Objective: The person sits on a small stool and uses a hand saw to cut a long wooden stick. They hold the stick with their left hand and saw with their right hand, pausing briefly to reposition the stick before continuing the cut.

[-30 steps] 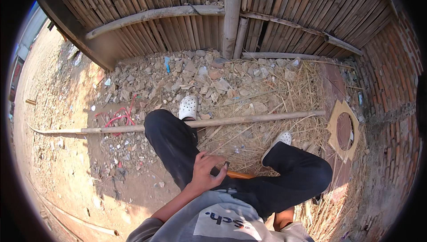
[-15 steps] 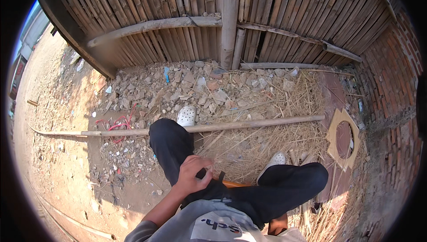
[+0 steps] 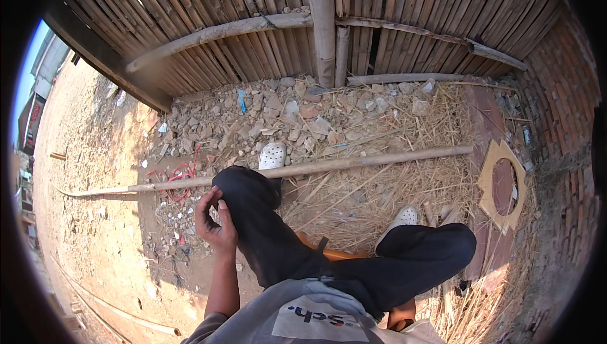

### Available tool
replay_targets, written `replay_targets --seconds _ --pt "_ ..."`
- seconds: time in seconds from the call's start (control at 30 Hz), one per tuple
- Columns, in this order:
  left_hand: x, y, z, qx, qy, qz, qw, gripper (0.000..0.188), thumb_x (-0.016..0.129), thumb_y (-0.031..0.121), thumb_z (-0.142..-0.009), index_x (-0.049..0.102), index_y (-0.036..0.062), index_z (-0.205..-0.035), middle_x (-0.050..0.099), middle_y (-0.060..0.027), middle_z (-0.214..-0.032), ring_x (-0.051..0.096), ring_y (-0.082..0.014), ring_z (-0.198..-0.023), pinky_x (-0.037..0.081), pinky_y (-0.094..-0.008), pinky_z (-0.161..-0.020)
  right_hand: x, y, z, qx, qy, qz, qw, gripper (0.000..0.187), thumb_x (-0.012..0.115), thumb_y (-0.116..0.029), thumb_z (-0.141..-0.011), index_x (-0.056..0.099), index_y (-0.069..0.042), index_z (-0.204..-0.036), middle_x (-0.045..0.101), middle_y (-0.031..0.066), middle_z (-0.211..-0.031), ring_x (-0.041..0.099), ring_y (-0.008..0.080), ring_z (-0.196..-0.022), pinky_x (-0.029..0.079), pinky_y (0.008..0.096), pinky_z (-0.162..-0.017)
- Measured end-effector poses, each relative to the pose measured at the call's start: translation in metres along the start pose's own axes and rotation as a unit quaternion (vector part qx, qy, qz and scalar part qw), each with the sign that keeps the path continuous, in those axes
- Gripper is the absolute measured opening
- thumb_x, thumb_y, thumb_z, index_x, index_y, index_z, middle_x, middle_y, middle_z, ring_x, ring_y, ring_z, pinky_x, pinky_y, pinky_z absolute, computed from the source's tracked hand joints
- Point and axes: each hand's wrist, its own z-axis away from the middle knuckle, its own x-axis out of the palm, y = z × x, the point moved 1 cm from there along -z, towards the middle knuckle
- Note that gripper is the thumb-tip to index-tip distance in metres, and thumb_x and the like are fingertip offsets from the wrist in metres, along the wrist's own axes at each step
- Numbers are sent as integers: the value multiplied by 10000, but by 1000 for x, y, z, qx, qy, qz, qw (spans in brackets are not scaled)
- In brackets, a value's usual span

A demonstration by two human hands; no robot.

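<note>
My left hand [image 3: 217, 225] is raised beside my left knee, palm partly up, with the fingers loosely bent and the thumb apart from them. Nothing shows in it. My right hand is out of sight. Past the knee a long wooden pole [image 3: 354, 162] lies across the ground, its thin curved end at the far left. The pole passes close to my left white clog [image 3: 273, 155]; my right clog [image 3: 404, 216] rests on straw. Between my legs is an orange object [image 3: 335, 253] with a dark strap, mostly hidden by my trousers.
A bamboo slat wall [image 3: 253, 47] with a post [image 3: 324, 34] stands ahead, rubble [image 3: 265, 107] along its foot. On the right are a brick wall [image 3: 563, 129] and a cut board with a round hole [image 3: 490, 202]. Tangled red cord [image 3: 183, 172] lies left of the pole.
My left hand has moved left, from over my lap to beside the left knee, and its fingers have loosened. The view has shifted slightly; the pole still lies on the ground.
</note>
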Motion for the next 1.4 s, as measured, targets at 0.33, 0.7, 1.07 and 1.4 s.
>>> replay_targets --seconds 0.33,0.7,1.07,1.4 --pt "-29 -20 5 -162 16 23 986 237 565 100 -943 582 -34 -1138 651 -127 -1072 619 -162 -951 471 -304 -876 -159 -143 -65 -186 162 -100 964 423 650 -101 -853 567 23 -1249 664 99 -1014 627 186 -899 487 328 -823" --pt "-46 71 72 -220 3 15 975 290 528 211 -982 606 -28 -1126 635 -101 -1040 598 -153 -921 469 -304 -851 -332 -281 213 -524 297 -32 797 337 669 -65 -834 626 -16 -1165 647 49 -855 606 139 -753 493 285 -693" --pt "-113 240 159 -202 24 -110 973 385 494 268 -977 580 -57 -1166 614 -208 -1102 566 -288 -1078 403 -372 -969 -157 -337 233 -513 -62 622 588 488 759 -345 -698 660 -108 -1113 676 131 -1093 607 310 -1099 400 530 -985" --pt "-214 427 360 -78 -51 -219 971 545 554 254 -945 390 -45 -1369 497 -240 -1303 507 -359 -1190 391 -436 -1008 -130 -129 149 -502 103 436 740 436 720 -264 -755 629 -126 -1159 644 119 -1157 577 277 -1146 372 548 -1003"
